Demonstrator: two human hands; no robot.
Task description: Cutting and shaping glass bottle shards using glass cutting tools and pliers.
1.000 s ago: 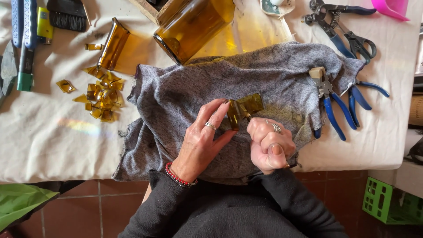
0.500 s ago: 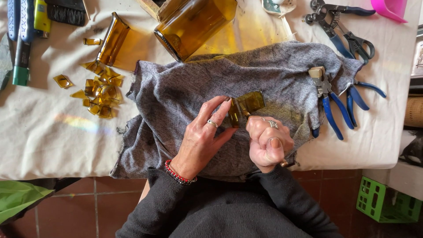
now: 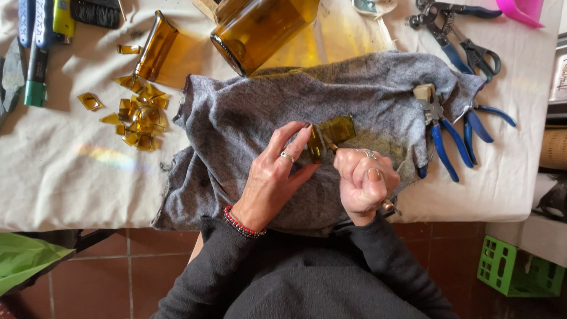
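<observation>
Pinching a small amber glass piece (image 3: 325, 139) between its fingertips, the left hand (image 3: 274, 177) steadies it over the grey cloth (image 3: 248, 118), likely padding and catching splinters; the right hand (image 3: 363, 180), fisted around a mostly hidden tool, works just beside it. Cut shards (image 3: 136, 115) lie left of the cloth, blue pliers (image 3: 440, 130) right.

Table (image 3: 77, 189) w/ off-white cloth cover. Grey knit cloth (image 3: 248, 118) spread at center, near edge. Far center: big amber glass jar (image 3: 266, 26) on its side. Left: amber bottle piece (image 3: 155, 53) & pile of amber shards (image 3: 137, 115). Right: blue-handled pliers (image 3: 440, 127), scissors (image 3: 466, 41) farther back.
</observation>
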